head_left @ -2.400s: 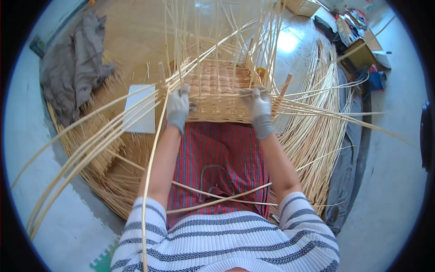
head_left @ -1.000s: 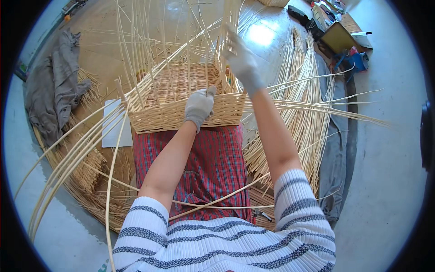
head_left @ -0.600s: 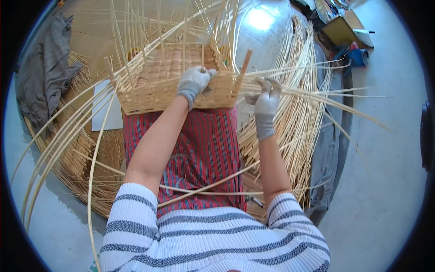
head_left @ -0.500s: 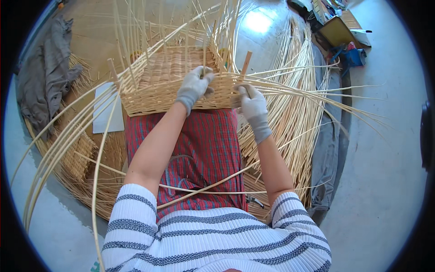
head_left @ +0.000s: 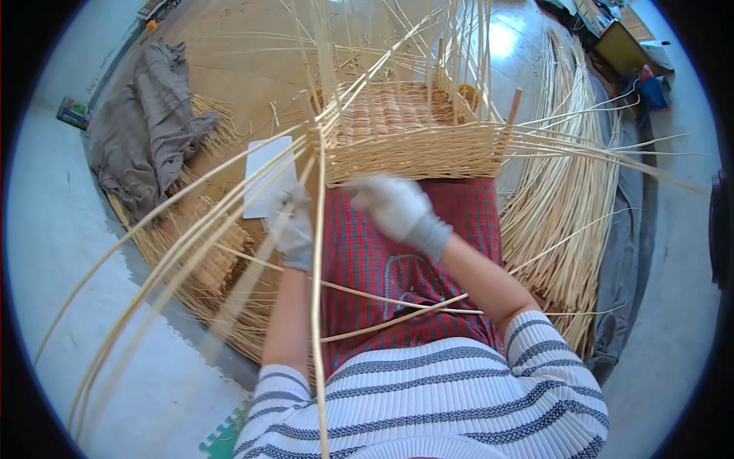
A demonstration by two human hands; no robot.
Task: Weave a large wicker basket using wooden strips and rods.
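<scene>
Half-woven rectangular wicker basket (head_left: pixel 409 138); left hand (head_left: pixel 290 222) fingers grip 1 rod (head_left: pixel 229 222).

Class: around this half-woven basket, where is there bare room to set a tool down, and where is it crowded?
Bare room: the grey floor left of the brown cloth, and the wooden floor between cloth and basket. Crowded: cane bundles fill the right, and long canes sweep past the left hand.

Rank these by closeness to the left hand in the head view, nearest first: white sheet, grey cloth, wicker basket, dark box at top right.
From the left hand:
1. White sheet, just above it on the floor.
2. Wicker basket, ahead to its right.
3. Grey cloth, far left.
4. Dark box, far upper right.
</scene>
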